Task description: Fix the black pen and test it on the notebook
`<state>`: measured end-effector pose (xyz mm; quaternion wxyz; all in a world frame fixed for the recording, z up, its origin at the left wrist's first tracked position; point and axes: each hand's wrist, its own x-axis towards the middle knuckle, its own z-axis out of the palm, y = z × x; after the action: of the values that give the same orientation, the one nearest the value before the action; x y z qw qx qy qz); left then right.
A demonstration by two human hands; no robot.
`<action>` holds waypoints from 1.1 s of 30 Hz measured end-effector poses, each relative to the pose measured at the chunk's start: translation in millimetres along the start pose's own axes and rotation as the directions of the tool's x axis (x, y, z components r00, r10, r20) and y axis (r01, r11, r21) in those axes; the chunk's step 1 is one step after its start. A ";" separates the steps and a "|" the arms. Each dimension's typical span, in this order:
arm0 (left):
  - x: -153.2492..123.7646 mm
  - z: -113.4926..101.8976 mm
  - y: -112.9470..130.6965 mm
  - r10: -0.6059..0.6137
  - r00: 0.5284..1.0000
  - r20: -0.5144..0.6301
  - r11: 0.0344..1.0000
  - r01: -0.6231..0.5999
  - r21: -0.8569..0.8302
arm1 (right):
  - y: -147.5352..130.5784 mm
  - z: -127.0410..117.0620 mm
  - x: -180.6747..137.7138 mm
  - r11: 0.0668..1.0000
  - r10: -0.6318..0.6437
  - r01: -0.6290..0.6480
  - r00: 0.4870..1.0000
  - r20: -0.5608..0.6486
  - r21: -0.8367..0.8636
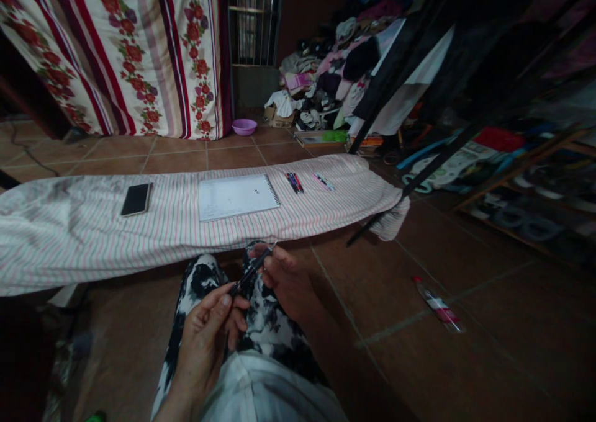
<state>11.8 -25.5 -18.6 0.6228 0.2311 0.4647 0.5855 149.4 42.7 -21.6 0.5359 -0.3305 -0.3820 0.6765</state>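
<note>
Both my hands hold a dark pen (251, 271) over my lap. My left hand (207, 332) pinches its lower end and my right hand (284, 279) grips the upper end near the tip. In front of me lies a long board covered in pink-striped cloth (93, 236). On it rest a spiral notebook (236, 196), a black phone (136, 199), a few pens (295, 182) and a pink-and-white pen (323, 181).
A wrapped pen packet (437, 304) lies on the brown tile floor to my right. A purple bowl (244, 126) sits by a flowered curtain (121, 49). A clothes pile (335, 74) and dark shelving (512, 161) fill the right side.
</note>
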 end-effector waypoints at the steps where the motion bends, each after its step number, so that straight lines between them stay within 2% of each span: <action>1: 0.1 0.0 0.1 0.001 1.000 -0.003 1.000 -0.001 0.001 | -0.4 -0.1 -0.3 1.000 0.004 -0.004 1.000 0.001 -0.004; 8: 1.0 -0.1 -1.4 0.007 1.000 0.002 1.000 -0.007 0.017 | 1.5 -0.2 1.5 1.000 0.009 -0.009 0.999 -0.043 0.010; 16: -0.2 -0.8 -2.4 0.003 1.000 -0.014 1.000 -0.003 0.009 | 5.7 0.9 1.4 0.998 -0.026 0.022 0.997 -0.066 -0.053; 26: -0.3 1.1 0.6 -0.014 1.000 -0.018 1.000 0.015 0.003 | 0.3 -2.1 -1.5 0.999 -0.021 0.021 1.000 -0.013 -0.041; 33: 2.1 -2.0 -3.3 0.002 1.000 -0.019 1.000 -0.002 0.031 | 2.2 -0.1 1.0 1.000 0.004 -0.006 0.998 -0.069 -0.028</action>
<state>11.6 -24.7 -22.9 0.6139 0.2357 0.4796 0.5810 148.3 43.4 -23.6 0.5422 -0.3620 -0.3719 0.6608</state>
